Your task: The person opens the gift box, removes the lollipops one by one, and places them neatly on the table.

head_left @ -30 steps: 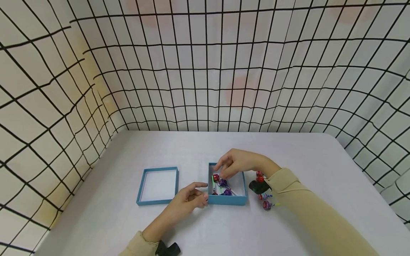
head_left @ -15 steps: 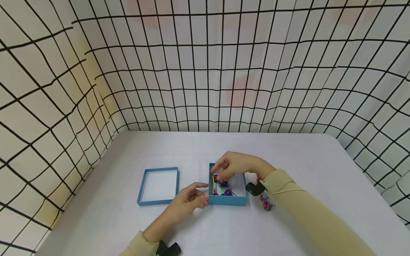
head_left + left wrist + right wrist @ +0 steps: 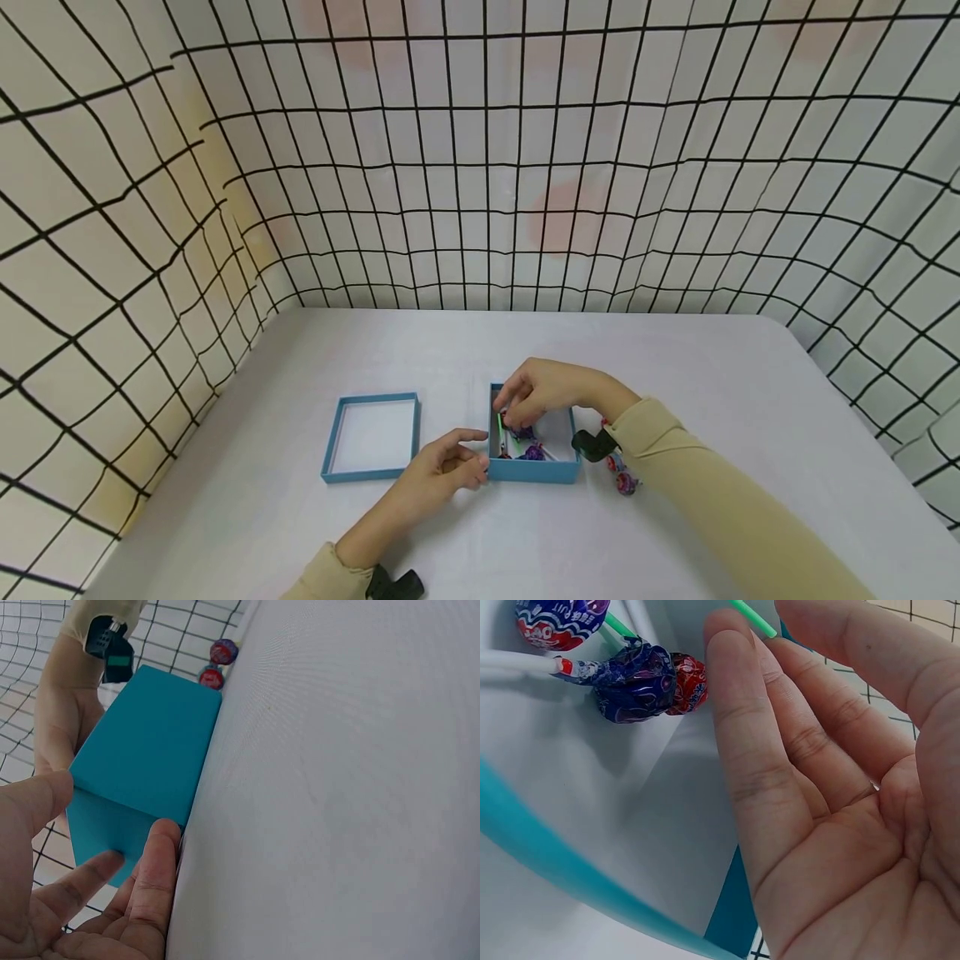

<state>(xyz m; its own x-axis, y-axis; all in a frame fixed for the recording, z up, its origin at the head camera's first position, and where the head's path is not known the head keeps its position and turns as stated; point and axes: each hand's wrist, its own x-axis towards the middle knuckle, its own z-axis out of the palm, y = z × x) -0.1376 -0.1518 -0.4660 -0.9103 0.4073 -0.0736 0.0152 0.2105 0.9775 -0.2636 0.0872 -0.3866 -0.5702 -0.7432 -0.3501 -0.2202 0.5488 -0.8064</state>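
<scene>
The white backdrop with a black grid (image 3: 450, 183) rises beyond the blue cardboard box, which stands open on the white table (image 3: 240, 500). The beige sleeves (image 3: 712, 492) come in from the box's near side, both cut off by the bottom edge. Left of the blue cardboard box (image 3: 534, 472), and apart from it, lies a shallow blue-rimmed lid (image 3: 368, 477), its white inside up.

The left hand (image 3: 442, 467) rests spread fingers and thumb about the box's left near corner, touching its outer walls without clenching. The right hand (image 3: 543, 392) reaches into the box with bent fingers; whether they pinch anything cannot be told, since they cover what lies beneath.

The lollipops in the box are partly hidden. A red-wrapped lollipop head (image 3: 690, 682) sits right against the right hand's fingers. Just beside it, a purple-wrapped lollipop with a white stick (image 3: 641, 686) points its stick away from the fingers, towards the box's near right. A bright green stick (image 3: 500, 429) runs lengthwise along the box's left wall. Right of the box lie more wrapped lollipops (image 3: 626, 482), partly hidden by the right wrist's black camera (image 3: 592, 446) and sleeve.
</scene>
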